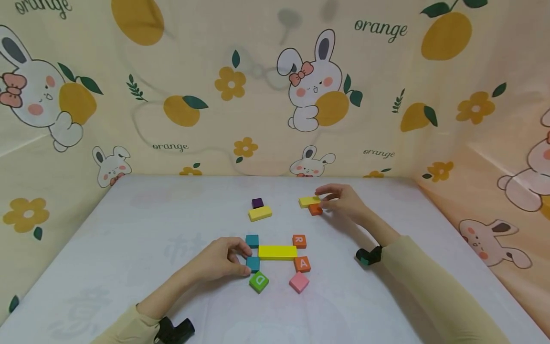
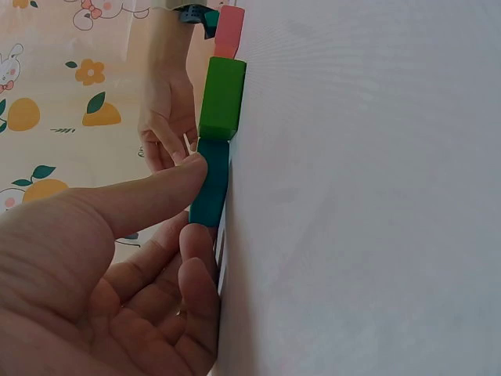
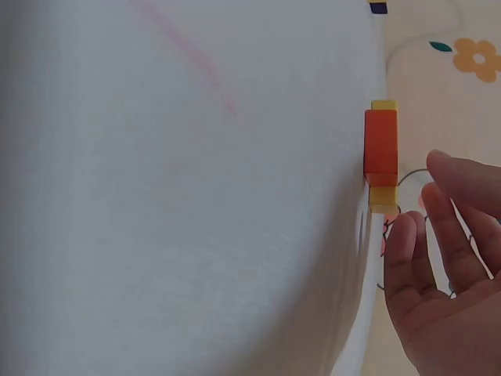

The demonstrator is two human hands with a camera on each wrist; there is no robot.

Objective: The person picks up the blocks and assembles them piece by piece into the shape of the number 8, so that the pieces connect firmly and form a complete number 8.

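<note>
My left hand pinches the lower teal block at its left side. In the left wrist view the thumb lies against the teal block's face, and a green block stands just beyond it. Another teal block sits above, by the left end of a long yellow bar. At the back right, my right hand is beside a yellow block and an orange block. The right wrist view shows its fingers loosely bent, with nothing between them and the thumb.
Two orange letter blocks, R and A, flank the bar's right end. Below are a green D block and a pink block. A purple block and yellow block lie farther back, before the patterned backdrop.
</note>
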